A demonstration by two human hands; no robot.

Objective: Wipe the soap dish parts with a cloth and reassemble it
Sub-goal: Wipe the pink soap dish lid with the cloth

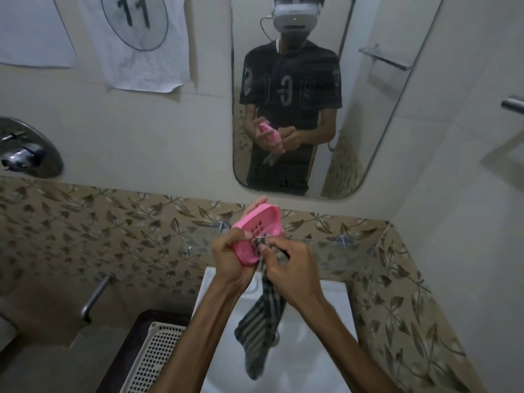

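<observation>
While the left hand (231, 258) grips the pink dish (255, 231) from below and behind, fingers curled round its lower end, the dish stands tilted, its slotted inner face turned toward the camera.

Dish: pink plastic, oval, with a row of drain slots near the middle; held above the basin (309, 330), in front of the glass shelf (354, 245). Whether it is one part or two nested parts cannot be told.

Right hand (289, 268): fingers curled, pinching a bunch of cloth (261, 321) against the dish's lower inner face, just beside the left thumb.

Cloth: striped, dark and light; upper end bunched at the dish, the rest hanging straight down over the basin.

Basin: white, below both forearms.

Shelf: clear glass on metal pegs, fixed to the leaf-patterned tile band.

Mirror (382, 109): on the wall above the shelf; reflects a person in a dark shirt and a headset, holding the dish and cloth.

Basket (153, 361): white lattice, lower left, beside the basin.

Paper (136, 41): taped to the wall at upper left, marked 11 in a circle.

Tap fitting (25, 148): chrome, at the left edge.
</observation>
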